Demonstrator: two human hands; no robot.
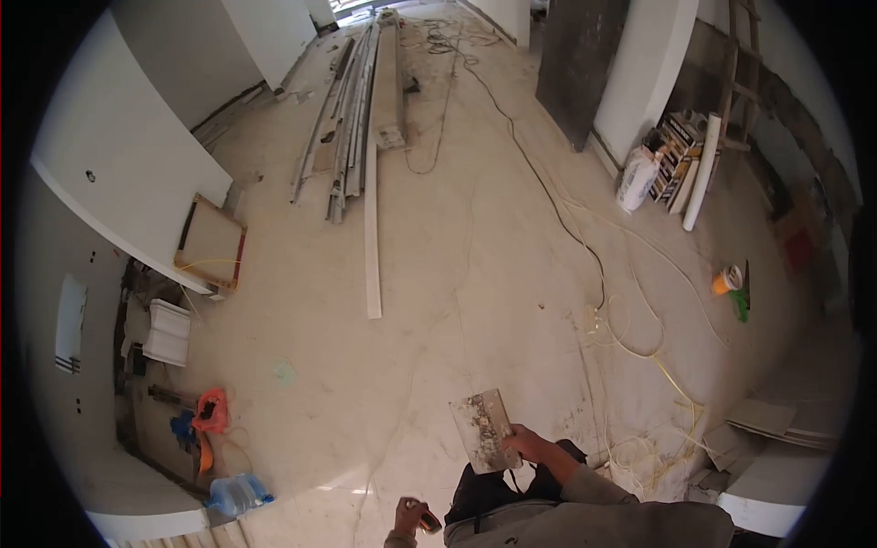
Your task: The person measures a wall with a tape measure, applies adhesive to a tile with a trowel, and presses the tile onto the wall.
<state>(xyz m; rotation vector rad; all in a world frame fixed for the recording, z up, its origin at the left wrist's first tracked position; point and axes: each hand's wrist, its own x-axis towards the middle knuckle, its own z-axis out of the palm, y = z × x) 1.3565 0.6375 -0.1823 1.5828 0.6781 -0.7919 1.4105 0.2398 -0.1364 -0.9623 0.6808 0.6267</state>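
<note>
Grip closed, my left hand pinches a small dark object, perhaps a tape measure, though it's too small for me to be sure. It sits left of the smeared plate and nearer my body, apart from it, so neither seems to hamper the other. My right hand clasps that plate by its right edge, which leaves most of the crusted face uncovered. Right of the plate, a yellow cable trails over the floor.

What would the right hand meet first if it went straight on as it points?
Past the board in the right hand, the way looks free over the floor, perhaps until the framed panel; depth is unclear.
</note>
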